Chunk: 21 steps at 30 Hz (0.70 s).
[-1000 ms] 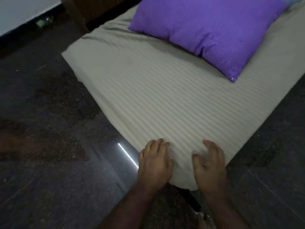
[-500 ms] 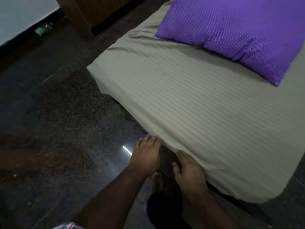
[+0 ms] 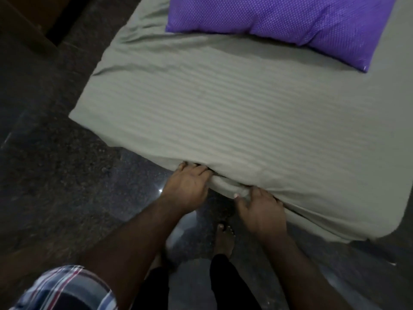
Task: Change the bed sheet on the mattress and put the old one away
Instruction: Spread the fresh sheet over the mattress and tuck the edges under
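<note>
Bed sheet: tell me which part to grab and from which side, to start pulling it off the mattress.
Grip the bed sheet at its bunched near edge, coming from the floor side. The fabric is loose and rolled into a fold there, where the left hand and right hand hold it; the striped top lies flat and taut. The purple pillow weighs down the far end, so probably lift that off first.

- Your working surface is a low mattress resting directly on the dark speckled stone floor.
- A grey-green striped bed sheet covers its whole top and wraps over the near edge, where the fabric is bunched into a roll.
- A purple dotted pillow lies on the sheet at the far end.
- Your bare foot stands on the floor beside the near edge.
</note>
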### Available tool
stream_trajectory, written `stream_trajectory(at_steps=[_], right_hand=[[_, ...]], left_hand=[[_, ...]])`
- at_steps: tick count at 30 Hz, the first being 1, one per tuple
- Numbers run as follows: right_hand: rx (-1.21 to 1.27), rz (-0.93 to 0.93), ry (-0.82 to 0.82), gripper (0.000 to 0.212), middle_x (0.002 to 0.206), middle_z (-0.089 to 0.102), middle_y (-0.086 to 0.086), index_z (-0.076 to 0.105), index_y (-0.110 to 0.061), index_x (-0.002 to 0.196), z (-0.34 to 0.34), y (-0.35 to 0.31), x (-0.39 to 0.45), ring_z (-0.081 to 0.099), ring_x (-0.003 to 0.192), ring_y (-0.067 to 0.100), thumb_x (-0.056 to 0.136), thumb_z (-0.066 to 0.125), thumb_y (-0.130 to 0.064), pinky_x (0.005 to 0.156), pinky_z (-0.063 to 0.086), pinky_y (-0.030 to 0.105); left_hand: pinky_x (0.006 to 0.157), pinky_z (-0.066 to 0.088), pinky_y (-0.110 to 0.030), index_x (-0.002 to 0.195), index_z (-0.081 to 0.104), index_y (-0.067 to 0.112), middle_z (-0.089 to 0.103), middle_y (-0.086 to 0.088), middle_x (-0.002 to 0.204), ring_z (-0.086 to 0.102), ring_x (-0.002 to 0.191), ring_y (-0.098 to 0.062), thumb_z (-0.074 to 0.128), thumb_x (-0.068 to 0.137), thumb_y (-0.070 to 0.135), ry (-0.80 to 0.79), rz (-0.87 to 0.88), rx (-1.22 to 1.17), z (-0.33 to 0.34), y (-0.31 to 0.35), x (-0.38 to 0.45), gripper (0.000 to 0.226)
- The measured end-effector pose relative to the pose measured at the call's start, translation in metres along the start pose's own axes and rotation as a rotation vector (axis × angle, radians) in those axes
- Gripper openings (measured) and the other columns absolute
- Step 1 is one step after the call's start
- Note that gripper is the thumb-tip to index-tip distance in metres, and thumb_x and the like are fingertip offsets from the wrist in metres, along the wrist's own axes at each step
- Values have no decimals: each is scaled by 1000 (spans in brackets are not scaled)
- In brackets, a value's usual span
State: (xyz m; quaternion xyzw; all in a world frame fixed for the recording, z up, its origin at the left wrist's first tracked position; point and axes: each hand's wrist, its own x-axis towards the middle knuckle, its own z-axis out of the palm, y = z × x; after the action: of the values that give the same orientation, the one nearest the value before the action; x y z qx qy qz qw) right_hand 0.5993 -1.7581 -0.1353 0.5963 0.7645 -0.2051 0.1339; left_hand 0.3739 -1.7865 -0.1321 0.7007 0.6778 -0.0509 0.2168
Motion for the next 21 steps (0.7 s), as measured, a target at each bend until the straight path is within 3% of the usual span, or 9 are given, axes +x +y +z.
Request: stream_trajectory(at_steps=[2, 5, 7, 9, 12, 15, 18, 21], right_hand=[[76, 92, -90, 55, 112, 70, 11, 62, -15, 101, -7, -5, 12, 64, 109, 32, 97, 37, -64, 90, 50, 44], [84, 154, -165, 52, 129, 64, 9, 59, -18, 121, -24, -18, 3, 58, 123, 29, 96, 43, -60, 103, 44, 44], [47, 156, -121, 48, 129, 65, 9, 57, -21, 129, -35, -44, -12, 60, 120, 30, 94, 48, -53, 100, 47, 41], [152, 150, -38, 45, 127, 67, 9, 60, -20, 132, -42, -88, -26, 62, 117, 30, 94, 56, -44, 95, 48, 37], [378, 107, 32, 48, 129, 67, 8, 63, -17, 133, -41, -171, -24, 61, 120, 27, 91, 60, -40, 99, 47, 35], [462, 65, 21, 59, 136, 63, 10, 59, -13, 138, -35, -255, 1, 58, 126, 27, 88, 54, -43, 105, 43, 34], [576, 26, 31, 53, 141, 59, 5, 57, -14, 140, -35, -335, 33, 53, 131, 21, 91, 63, -35, 110, 36, 26], [669, 9, 41, 56, 143, 57, 1, 55, -16, 142, -35, -389, 58, 51, 133, 16, 89, 60, -34, 108, 26, 13]], left_hand=[[114, 33, -50, 135, 58, 25, 60, 4, 134, 55, 124, -24, 39, 82, 38, -64, 20, -26, -9, 2, 4, 58], [121, 17, -53, 152, 37, 28, 42, 5, 154, 37, 142, -21, 47, 90, 35, -192, 74, -12, -18, -7, 2, 63], [123, 9, -55, 158, 22, 29, 30, 5, 162, 25, 149, -20, 50, 90, 38, -263, 124, -12, -19, -18, 0, 74], [122, 14, -54, 156, 26, 29, 33, 4, 161, 30, 148, -20, 46, 88, 41, -277, 207, -47, -19, -32, -1, 73], [103, 43, -41, 134, 57, 26, 65, -1, 131, 59, 120, -25, 30, 81, 47, -93, 218, -194, -41, -86, -11, 62], [84, 52, -35, 106, 72, 20, 74, -2, 100, 68, 94, -27, 40, 78, 37, 187, 182, -198, -77, -179, -32, 46], [80, 57, -36, 99, 75, 20, 75, 1, 96, 69, 90, -27, 43, 76, 33, 298, 43, -153, -110, -267, -39, 41], [84, 56, -38, 102, 73, 19, 73, 0, 103, 67, 95, -28, 47, 79, 25, 375, -81, -218, -132, -315, -24, 35]])
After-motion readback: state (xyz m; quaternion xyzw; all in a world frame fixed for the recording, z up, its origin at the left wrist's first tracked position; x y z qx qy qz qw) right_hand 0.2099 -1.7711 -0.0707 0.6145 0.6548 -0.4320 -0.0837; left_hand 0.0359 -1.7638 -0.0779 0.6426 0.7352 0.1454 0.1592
